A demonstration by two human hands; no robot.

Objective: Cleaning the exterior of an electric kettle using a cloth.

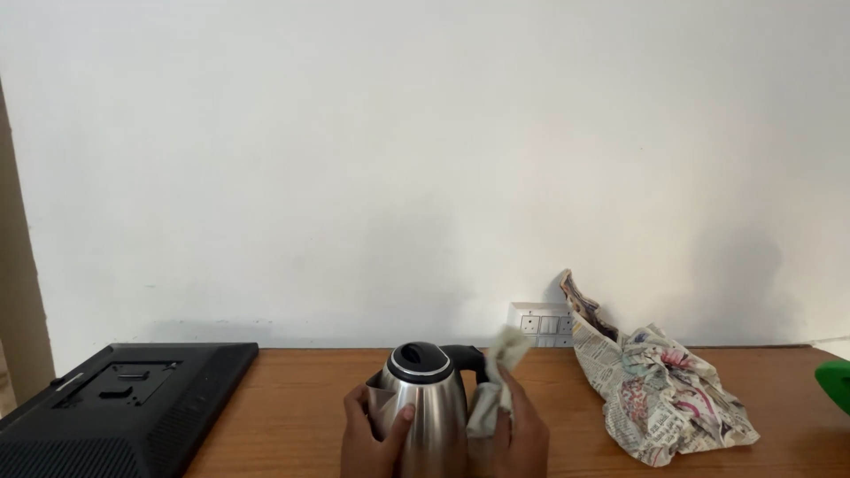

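A stainless steel electric kettle (427, 403) with a black lid and black handle stands on the wooden table (292, 407) at the bottom centre. My left hand (372, 438) wraps the kettle's left side, thumb across the front. My right hand (518, 434) presses a crumpled pale cloth (496, 385) against the kettle's right side, near the handle. Both wrists are cut off by the frame's lower edge.
A black flat monitor (124, 407) lies face down on the table at the left. Crumpled newspaper (660, 389) sits at the right, leaning on the white wall by a white socket plate (540, 324). A green object (835, 382) pokes in at the right edge.
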